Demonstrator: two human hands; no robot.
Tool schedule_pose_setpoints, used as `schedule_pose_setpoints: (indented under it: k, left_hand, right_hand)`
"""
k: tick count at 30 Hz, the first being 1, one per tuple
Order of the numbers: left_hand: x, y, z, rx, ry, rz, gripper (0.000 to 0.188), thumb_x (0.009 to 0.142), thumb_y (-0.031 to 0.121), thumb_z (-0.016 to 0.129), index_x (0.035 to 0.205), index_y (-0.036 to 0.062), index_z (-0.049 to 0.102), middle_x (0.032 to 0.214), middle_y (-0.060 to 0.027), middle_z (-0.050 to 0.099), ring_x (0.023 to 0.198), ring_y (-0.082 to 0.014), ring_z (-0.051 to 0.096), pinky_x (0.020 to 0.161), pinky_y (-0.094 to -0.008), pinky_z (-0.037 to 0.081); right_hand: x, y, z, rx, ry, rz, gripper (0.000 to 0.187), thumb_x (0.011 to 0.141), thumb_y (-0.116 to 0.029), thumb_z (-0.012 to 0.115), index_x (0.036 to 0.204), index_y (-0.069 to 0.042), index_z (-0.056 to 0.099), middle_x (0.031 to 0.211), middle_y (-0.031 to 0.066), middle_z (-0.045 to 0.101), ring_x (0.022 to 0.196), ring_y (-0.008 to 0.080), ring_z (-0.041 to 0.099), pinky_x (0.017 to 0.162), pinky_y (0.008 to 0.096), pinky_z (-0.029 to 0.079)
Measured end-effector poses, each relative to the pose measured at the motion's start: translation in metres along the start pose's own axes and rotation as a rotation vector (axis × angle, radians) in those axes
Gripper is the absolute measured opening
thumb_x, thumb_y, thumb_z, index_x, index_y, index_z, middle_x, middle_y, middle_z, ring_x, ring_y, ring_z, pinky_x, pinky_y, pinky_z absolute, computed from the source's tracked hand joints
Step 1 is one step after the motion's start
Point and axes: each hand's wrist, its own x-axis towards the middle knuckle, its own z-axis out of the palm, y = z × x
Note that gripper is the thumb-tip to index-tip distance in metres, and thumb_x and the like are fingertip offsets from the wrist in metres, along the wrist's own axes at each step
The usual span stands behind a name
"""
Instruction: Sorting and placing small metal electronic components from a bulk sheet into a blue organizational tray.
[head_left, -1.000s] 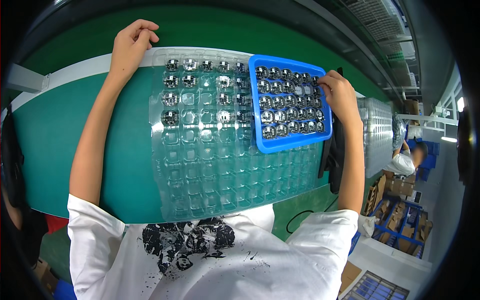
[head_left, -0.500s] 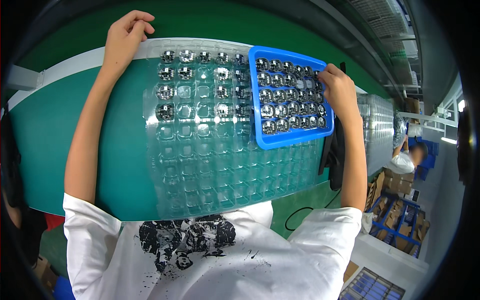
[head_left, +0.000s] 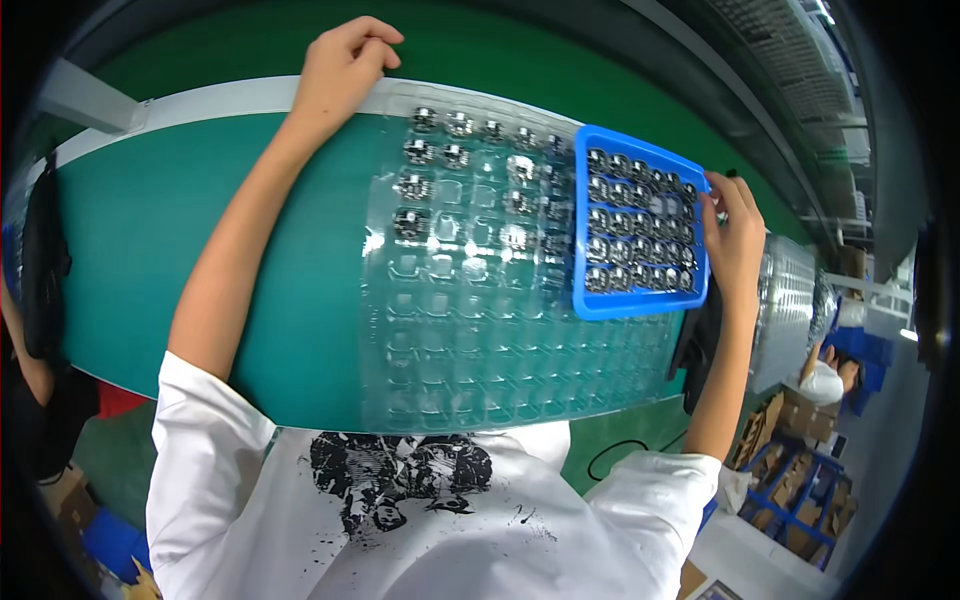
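Note:
On the green table lies a clear plastic blister tray (head_left: pixel 400 340) with rows of pockets. Several small round circuit-board parts (head_left: pixel 415 186) sit in its far rows; the near pockets hold none. A shallow blue tray (head_left: pixel 640 306) filled with rows of similar silvery-black parts (head_left: pixel 620 222) rests on the blister tray's right side. My right hand (head_left: pixel 732 225) grips the blue tray's far right rim, its fingers bent; whether a part is also between them is hidden. My left hand (head_left: pixel 347 68) is loosely closed with nothing visible in it, by the blister tray's far left corner.
A white rail (head_left: pixel 215 100) edges the far side of the table. To the right stand a dark object (head_left: pixel 700 335) and stacked clear trays (head_left: pixel 785 300). Another person (head_left: pixel 825 378) works farther right, near cardboard boxes (head_left: pixel 805 415). A dark-clothed person's arm (head_left: pixel 30 350) appears at far left.
The whole view has swung, so table, trays and hands sit farther right. My right fingertips have shifted slightly outward, from over the corner parts to the blue tray's rim. My left hand keeps its curl.

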Motion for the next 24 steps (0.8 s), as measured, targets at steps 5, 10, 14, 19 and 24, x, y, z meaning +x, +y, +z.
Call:
schedule_pose_setpoints:
  k: [5,10,14,19,24]
  left_hand:
    - [-0.002,0.003,0.0,0.019,-0.005,-0.017,0.023,0.09,0.01,0.05,0.101,-0.0003,0.068,0.078,-0.0061,0.07,0.068,-0.0104,0.06,0.063,-0.0254,0.048]
    - [-0.001,-0.001,-0.006,-0.008,-0.005,0.0,0.023,0.091,0.009,0.051,0.102,-0.0004,0.068,0.079,-0.0045,0.069,0.069,-0.009,0.06,0.063,-0.0239,0.048]
    - [0.0,0.0,-0.007,-0.02,-0.027,-0.036,0.024,0.092,0.009,0.049,0.103,-0.0009,0.067,0.081,-0.0052,0.069,0.067,-0.0084,0.056,0.063,-0.0237,0.047]
    - [0.0,-0.001,-0.005,-0.003,-0.032,-0.07,0.025,0.092,0.008,0.048,0.104,-0.0011,0.067,0.082,-0.0043,0.067,0.068,-0.0084,0.054,0.062,-0.0237,0.045]
    - [-0.001,0.004,-0.009,0.013,-0.025,-0.065,0.025,0.092,0.009,0.048,0.104,-0.0012,0.067,0.082,-0.0043,0.067,0.069,-0.0084,0.054,0.064,-0.0239,0.045]
  right_hand:
    - [0.006,-0.106,0.02,0.359,-0.056,-0.375,0.012,0.082,-0.004,0.073,0.073,-0.001,0.066,0.067,0.0095,0.058,0.055,0.0234,0.053,0.049,0.0328,0.04]
    - [0.02,-0.193,0.065,0.417,-0.213,-0.561,0.022,0.08,-0.023,0.075,0.08,-0.006,0.061,0.076,0.0083,0.06,0.066,0.0294,0.064,0.054,0.0394,0.051]
    - [0.024,-0.208,0.078,0.347,-0.329,-0.622,0.011,0.082,-0.012,0.068,0.078,-0.003,0.064,0.077,0.0122,0.064,0.069,0.0309,0.067,0.057,0.0403,0.053]
    - [0.023,-0.191,0.044,0.451,-0.186,-0.478,0.009,0.082,-0.008,0.067,0.078,-0.002,0.063,0.078,0.0102,0.064,0.073,0.0305,0.068,0.058,0.041,0.054]
    - [0.006,-0.098,-0.005,0.547,-0.063,-0.204,0.009,0.085,0.001,0.069,0.094,0.001,0.067,0.085,0.0104,0.067,0.071,0.0208,0.067,0.06,0.0293,0.053]
